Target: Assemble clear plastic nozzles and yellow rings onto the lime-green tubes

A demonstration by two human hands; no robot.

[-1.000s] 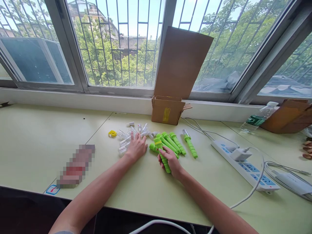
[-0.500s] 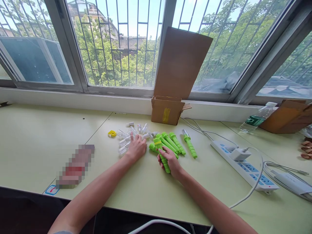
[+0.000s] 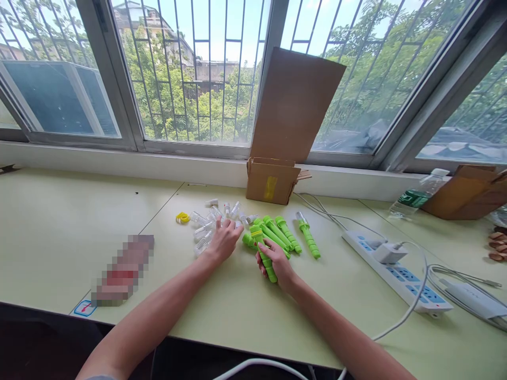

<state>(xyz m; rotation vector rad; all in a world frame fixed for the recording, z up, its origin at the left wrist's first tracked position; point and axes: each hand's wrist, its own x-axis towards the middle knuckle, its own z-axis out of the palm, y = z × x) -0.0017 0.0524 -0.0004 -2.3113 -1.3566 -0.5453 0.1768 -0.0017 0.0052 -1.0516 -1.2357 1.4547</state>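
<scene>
Green tube (image 3: 270, 269) in the right hand (image 3: 280, 265), left hand (image 3: 223, 240) at the clear caps (image 3: 203, 231)

From my station I see the tube in the right hand, over the counter (image 3: 222, 316). Its yellow collar (image 3: 257, 233) and threaded end point away, free of the grip. The right fingers are wrapped round the body; I'd want that grip firm but unsqueezed, threads uncovered. The left fingers are bent and slightly parted at the caps' near right side; I cannot tell whether they pinch one. For good handling, I'd take a single cap by its sides, lifting straight so its neighbours don't roll. The other tubes (image 3: 288, 233) lie just beyond the right hand, so I'd keep that wrist steady to avoid knocking them.
</scene>
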